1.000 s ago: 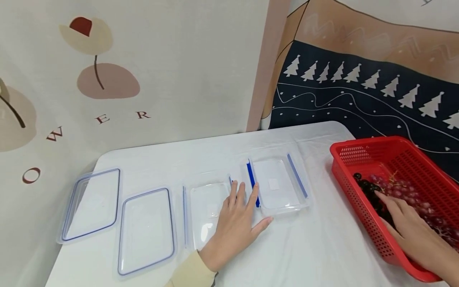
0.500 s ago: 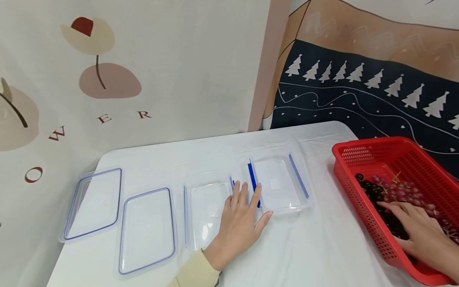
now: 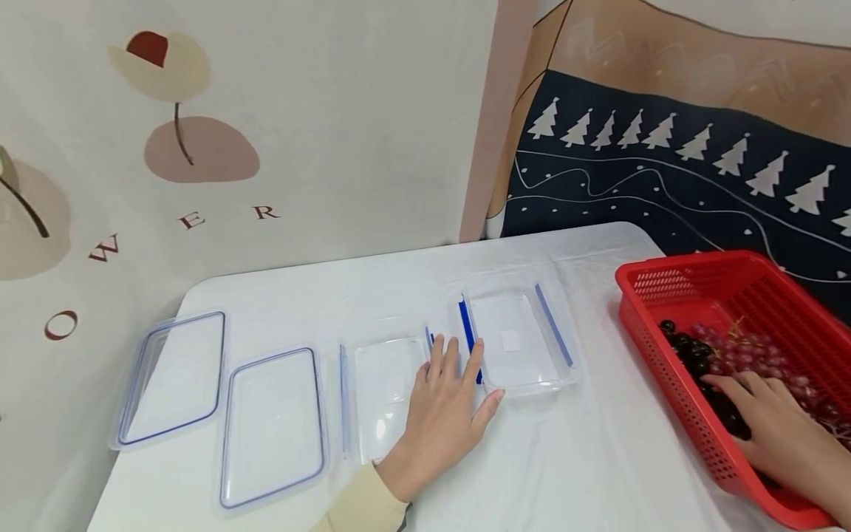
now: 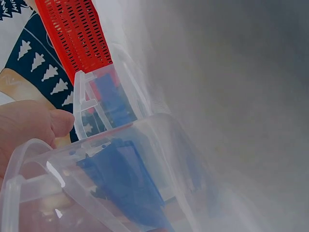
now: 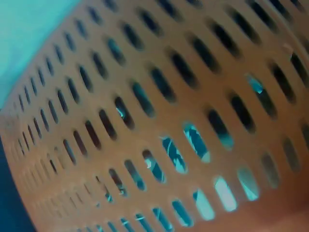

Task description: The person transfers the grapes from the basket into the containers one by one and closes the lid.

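At the white table's (image 3: pixel 598 428) right edge, the right hand (image 3: pixel 774 432) grips round black grapes (image 3: pixel 693 357), which over-squeezing could split; the left hand (image 3: pixel 442 417) lies straight-fingered.

A: Which parts of the right hand (image 3: pixel 774 425) are lost?
B: Some fingers' tips are hidden at the black grapes (image 3: pixel 693 356), so its grip is unclear; the head view's right edge crops the forearm (image 3: pixel 831 473) and red basket (image 3: pixel 665 285).
A: The left hand (image 3: pixel 442 406)?
B: It covers part of the nearer clear container (image 3: pixel 377 373); the bottom edge cuts its sleeve (image 3: pixel 364 502)
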Demonstrator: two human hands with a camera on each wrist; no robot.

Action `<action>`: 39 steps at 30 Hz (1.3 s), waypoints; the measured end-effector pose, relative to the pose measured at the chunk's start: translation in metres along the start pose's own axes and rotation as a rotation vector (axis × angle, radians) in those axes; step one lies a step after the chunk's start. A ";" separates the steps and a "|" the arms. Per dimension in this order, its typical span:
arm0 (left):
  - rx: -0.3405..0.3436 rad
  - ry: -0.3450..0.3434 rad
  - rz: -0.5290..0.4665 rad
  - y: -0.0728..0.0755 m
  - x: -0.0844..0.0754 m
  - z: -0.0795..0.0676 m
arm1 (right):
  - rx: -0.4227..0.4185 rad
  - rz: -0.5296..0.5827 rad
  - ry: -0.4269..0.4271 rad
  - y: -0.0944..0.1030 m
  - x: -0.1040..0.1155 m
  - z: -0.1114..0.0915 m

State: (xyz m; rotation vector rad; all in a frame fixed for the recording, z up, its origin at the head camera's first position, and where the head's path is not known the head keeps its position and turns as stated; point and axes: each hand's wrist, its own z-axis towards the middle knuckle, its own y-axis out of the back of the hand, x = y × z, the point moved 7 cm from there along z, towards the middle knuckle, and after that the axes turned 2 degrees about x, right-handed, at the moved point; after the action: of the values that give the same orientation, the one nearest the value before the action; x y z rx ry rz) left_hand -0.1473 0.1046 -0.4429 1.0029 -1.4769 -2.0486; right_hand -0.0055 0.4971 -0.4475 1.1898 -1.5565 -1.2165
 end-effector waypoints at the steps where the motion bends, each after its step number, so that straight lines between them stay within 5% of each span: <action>1: -0.001 0.001 0.000 0.000 0.000 0.000 | 0.003 0.000 -0.003 0.002 0.001 0.002; 4: -0.007 0.005 0.003 0.002 0.001 -0.001 | -0.034 -0.006 0.011 0.010 0.006 0.007; 16: -0.020 0.005 -0.001 0.004 0.005 -0.002 | -0.508 0.125 0.001 0.052 0.010 -0.015; 26: -0.048 -0.014 -0.002 0.005 0.003 -0.002 | -0.766 0.441 -0.119 0.071 -0.001 -0.038; 39: -0.056 -0.024 -0.008 0.001 -0.001 0.000 | -1.033 0.679 -0.361 0.080 -0.010 -0.069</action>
State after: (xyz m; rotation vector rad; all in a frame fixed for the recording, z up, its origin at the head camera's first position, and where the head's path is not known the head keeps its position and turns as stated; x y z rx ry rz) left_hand -0.1469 0.1048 -0.4417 0.9675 -1.4217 -2.1023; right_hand 0.0474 0.4993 -0.3557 -0.2194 -1.1100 -1.4687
